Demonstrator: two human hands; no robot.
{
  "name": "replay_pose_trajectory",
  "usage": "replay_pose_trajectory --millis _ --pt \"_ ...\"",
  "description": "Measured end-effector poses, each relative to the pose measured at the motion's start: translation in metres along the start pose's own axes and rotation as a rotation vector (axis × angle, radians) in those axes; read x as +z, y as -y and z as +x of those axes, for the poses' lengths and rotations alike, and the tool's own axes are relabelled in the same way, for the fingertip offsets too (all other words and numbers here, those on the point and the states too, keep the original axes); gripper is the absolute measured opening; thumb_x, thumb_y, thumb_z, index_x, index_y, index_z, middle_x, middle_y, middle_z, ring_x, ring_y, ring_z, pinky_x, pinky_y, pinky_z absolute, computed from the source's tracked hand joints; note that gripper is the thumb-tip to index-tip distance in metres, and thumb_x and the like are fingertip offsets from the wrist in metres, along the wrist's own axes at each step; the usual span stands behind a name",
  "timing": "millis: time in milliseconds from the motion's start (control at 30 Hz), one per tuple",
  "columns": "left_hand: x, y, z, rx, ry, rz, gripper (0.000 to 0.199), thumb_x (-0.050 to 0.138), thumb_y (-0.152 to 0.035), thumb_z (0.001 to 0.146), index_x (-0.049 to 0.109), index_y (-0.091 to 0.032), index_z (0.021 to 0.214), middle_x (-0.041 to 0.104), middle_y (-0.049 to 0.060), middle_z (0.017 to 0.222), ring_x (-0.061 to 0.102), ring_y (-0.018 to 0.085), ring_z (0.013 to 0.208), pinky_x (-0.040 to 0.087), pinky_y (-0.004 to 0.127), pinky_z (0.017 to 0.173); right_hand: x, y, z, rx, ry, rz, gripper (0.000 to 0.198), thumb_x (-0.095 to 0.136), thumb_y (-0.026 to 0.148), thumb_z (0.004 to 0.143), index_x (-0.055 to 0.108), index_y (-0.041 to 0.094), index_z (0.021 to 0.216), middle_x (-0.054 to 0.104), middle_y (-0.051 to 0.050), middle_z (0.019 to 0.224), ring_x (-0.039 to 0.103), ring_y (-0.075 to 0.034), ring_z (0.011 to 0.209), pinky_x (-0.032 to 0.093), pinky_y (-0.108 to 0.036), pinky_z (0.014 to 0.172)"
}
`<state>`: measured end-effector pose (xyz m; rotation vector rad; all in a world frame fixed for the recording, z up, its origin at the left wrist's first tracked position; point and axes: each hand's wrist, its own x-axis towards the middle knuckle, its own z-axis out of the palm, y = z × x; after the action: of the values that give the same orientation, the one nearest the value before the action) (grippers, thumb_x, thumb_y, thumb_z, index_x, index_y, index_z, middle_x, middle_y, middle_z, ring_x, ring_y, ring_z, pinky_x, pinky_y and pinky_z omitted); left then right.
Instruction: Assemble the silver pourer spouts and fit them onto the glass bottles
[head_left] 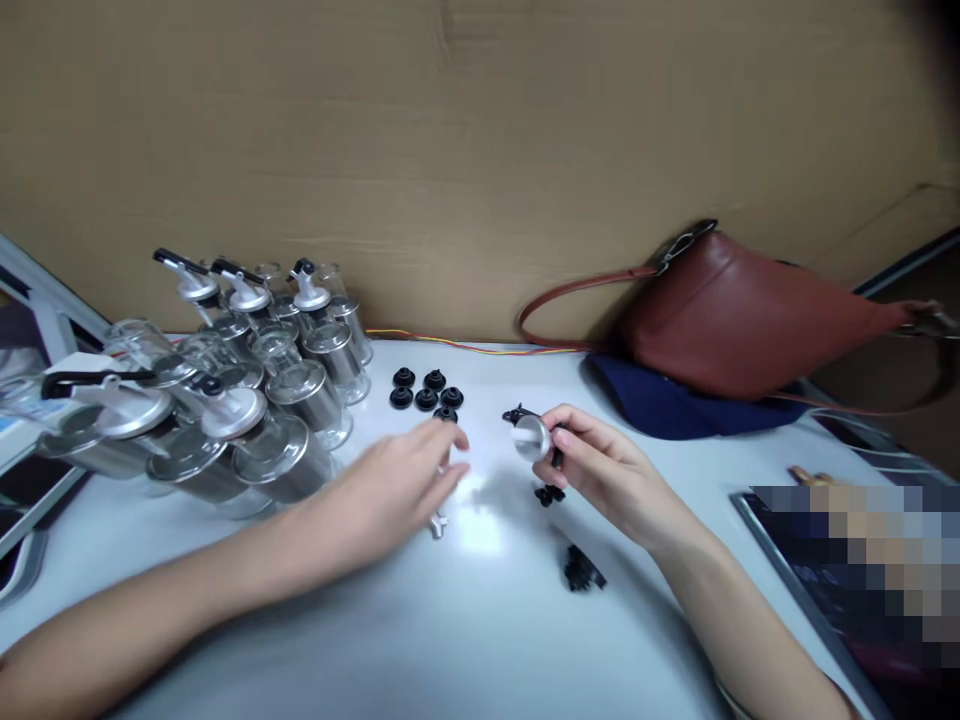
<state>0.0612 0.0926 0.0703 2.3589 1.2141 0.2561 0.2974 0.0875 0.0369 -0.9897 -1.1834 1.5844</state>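
Observation:
My right hand [600, 455] grips a silver bottle pourer [531, 438] by its dark end, the round silver face turned toward me. Across from it, my left hand [416, 470] is empty, with thumb and fingers curved and apart. It hovers over a small silver spout piece [439, 525], partly covered by the hand. Beyond its fingertips, several black rubber stoppers [426, 398] stand in loose rows. Small black parts [551, 495] lie under my right hand, with another black cluster [581, 570] closer to me. One more black part [517, 412] shows behind the pourer.
Several glass bottles with metal bands [307, 395] crowd the left side, some topped by silver pourers [244, 295] with black flaps. A brown leather bag [735, 310] rests on dark blue cloth [645, 400] at back right. Cardboard [465, 180] walls the back; a dark-screened device [795, 560] sits right.

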Motion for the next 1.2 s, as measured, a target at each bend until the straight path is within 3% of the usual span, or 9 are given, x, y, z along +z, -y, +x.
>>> replay_pose_trajectory --millis 100,167,300,500,767,967,1133,1200 --pt "-0.005 0.008 0.028 -0.092 -0.097 0.377 0.023 0.036 -0.015 0.096 0.058 -0.015 0.105 0.064 0.01 0.104 0.066 0.023 0.087 0.05 0.034 0.076 0.002 0.0 0.0 -0.039 -0.016 0.014 0.032 0.078 0.048 0.074 0.064 0.021 0.083 0.058 0.005 0.068 0.049 -0.007 0.053 0.032 -0.023 0.056" --pt "-0.003 0.011 0.04 -0.119 -0.1 0.477 0.026 0.037 -0.006 0.091 0.06 -0.013 0.1 0.063 0.012 0.1 0.067 0.024 0.082 0.05 0.034 0.071 0.002 -0.002 0.0 -0.057 -0.011 -0.01 0.032 0.078 0.049 0.074 0.064 0.021 0.083 0.059 0.005 0.066 0.051 -0.008 0.055 0.034 -0.025 0.058" --pt "0.005 0.008 0.049 -0.142 -0.086 0.55 0.029 0.041 0.003 0.082 0.063 -0.012 0.095 0.064 0.014 0.098 0.069 0.026 0.08 0.049 0.032 0.063 -0.003 -0.004 -0.001 -0.088 -0.018 -0.072 0.03 0.075 0.047 0.076 0.065 0.021 0.086 0.061 0.004 0.067 0.054 -0.01 0.061 0.036 -0.026 0.064" --pt "0.007 0.002 0.057 -0.166 -0.084 0.6 0.026 0.042 -0.003 0.087 0.066 -0.011 0.092 0.068 0.016 0.094 0.07 0.028 0.084 0.048 0.031 0.063 -0.005 -0.003 -0.001 -0.119 -0.024 -0.068 0.029 0.076 0.047 0.076 0.066 0.022 0.086 0.063 0.003 0.072 0.055 -0.01 0.062 0.037 -0.027 0.066" --pt "0.013 0.006 0.062 -0.135 -0.087 0.583 0.025 0.042 0.0 0.085 0.064 -0.009 0.095 0.068 0.017 0.095 0.069 0.028 0.082 0.047 0.032 0.065 -0.004 -0.004 0.001 -0.124 -0.025 -0.005 0.025 0.076 0.043 0.076 0.066 0.022 0.085 0.063 0.002 0.074 0.055 -0.011 0.064 0.039 -0.027 0.064" --pt "0.006 -0.003 0.044 -0.057 -0.132 0.491 0.021 0.036 -0.013 0.096 0.058 -0.014 0.099 0.065 0.01 0.097 0.066 0.022 0.077 0.045 0.03 0.064 0.0 0.001 0.0 -0.135 -0.058 0.067 0.028 0.08 0.043 0.07 0.066 0.021 0.082 0.062 0.002 0.072 0.054 -0.011 0.062 0.041 -0.027 0.062" --pt "-0.012 -0.014 0.02 0.141 -0.346 0.196 0.016 0.04 -0.016 0.095 0.054 -0.017 0.087 0.06 0.003 0.082 0.057 0.015 0.07 0.041 0.026 0.063 0.0 0.005 -0.001 -0.149 -0.116 0.108 0.042 0.092 0.036 0.051 0.067 0.022 0.083 0.063 0.003 0.069 0.056 -0.012 0.062 0.045 -0.027 0.063" --pt "-0.016 -0.017 0.014 0.178 -0.423 0.028 0.016 0.04 -0.016 0.094 0.052 -0.018 0.083 0.057 0.0 0.075 0.053 0.013 0.064 0.039 0.024 0.058 0.001 0.006 -0.002 -0.149 -0.125 0.127 0.042 0.092 0.037 0.051 0.066 0.022 0.08 0.064 0.004 0.066 0.058 -0.012 0.06 0.046 -0.027 0.062"
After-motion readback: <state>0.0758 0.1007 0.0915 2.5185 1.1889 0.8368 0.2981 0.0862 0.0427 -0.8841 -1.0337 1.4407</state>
